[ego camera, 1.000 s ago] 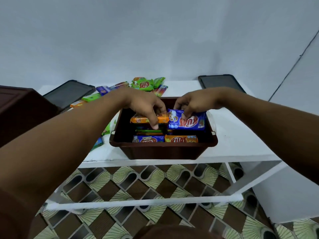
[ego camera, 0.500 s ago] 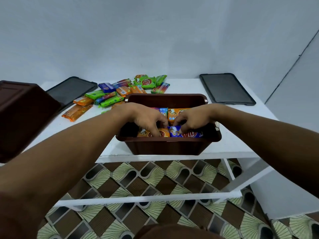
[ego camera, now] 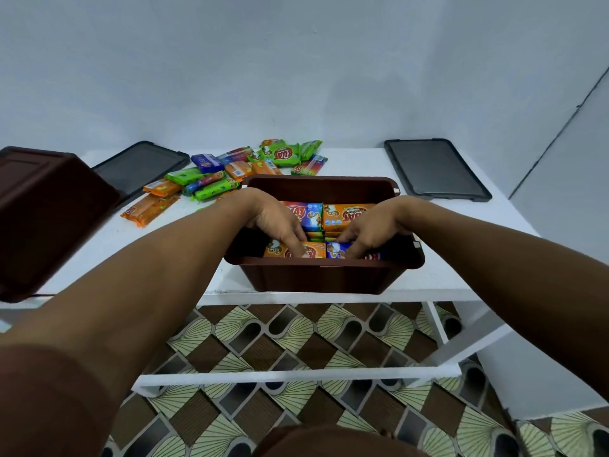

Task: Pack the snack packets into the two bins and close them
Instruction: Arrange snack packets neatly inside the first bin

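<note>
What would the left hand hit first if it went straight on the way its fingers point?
The orange packet at the near end of the brown bin: the left hand slants its fingers down onto it and seems to touch it. Past it comes the bin's near wall, though depth is unclear.
</note>
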